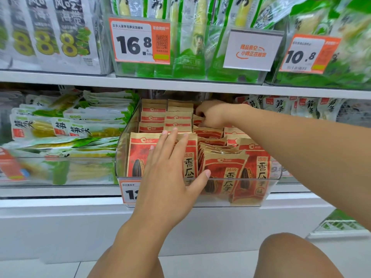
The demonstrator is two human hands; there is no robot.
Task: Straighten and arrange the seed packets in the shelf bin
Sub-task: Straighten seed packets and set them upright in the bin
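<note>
A clear plastic shelf bin [122, 145] on the lower shelf holds several tan-and-red seed packets [178, 117]. The left rows stand upright; the packets in the middle [216, 149] lean and overlap. My left hand [170, 169] lies flat with straight fingers against the front packets, its thumb on the bin's front wall. My right hand [212, 114] reaches deep into the back of the bin, its curled fingers pinching the top of a packet [197, 119] there. Part of that packet is hidden by the hand.
Green-and-white bamboo shoot packs [66, 125] fill the bin to the left. More packs [301, 107] sit to the right. The upper shelf edge [180, 84] hangs just above my right hand, with price tags [140, 41] and green packs above. My knees are at the bottom.
</note>
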